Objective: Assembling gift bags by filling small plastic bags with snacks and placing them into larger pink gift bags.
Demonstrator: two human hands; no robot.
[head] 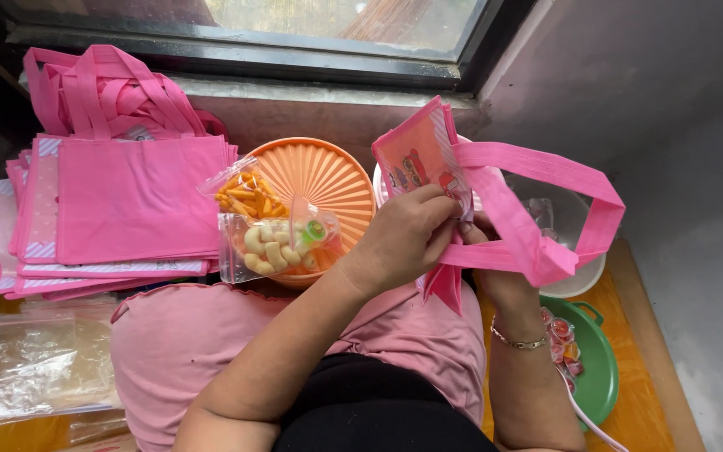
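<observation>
Head view, looking down over a seated person's lap. Just right of centre, the left hand (pixel 407 234) has its fingers curled and pinching the lower edge of a small pink tote bag (pixel 420 159). The right hand (pixel 483 238) sits just beside it at three o'clock, mostly hidden behind the bag's pink handles (pixel 537 209); it seems to grip the bag from behind, but how its fingers stand cannot be told. A thin bracelet (pixel 519 341) circles the right wrist. The bag is held tilted in the air between both hands, its printed side facing the camera, the handle loops hanging toward three o'clock.

At nine o'clock from the hands, touching the left hand, lie clear snack packets (pixel 274 226) of orange sticks and pale rings, resting on a round orange ribbed lid (pixel 332 172). Further out at nine o'clock, a stack of flat pink bags (pixel 127 209) fills the left side, with more bags bunched on top at ten o'clock. At seven o'clock, empty clear plastic bags (pixel 31 368) lie on the yellow floor (pixel 642 402). At three o'clock, behind the handles, stands a white bowl (pixel 583 280). At five o'clock, a green tray (pixel 600 360) holds small red jelly cups (pixel 561 339). A window sill (pixel 311 88) runs along twelve o'clock.
</observation>
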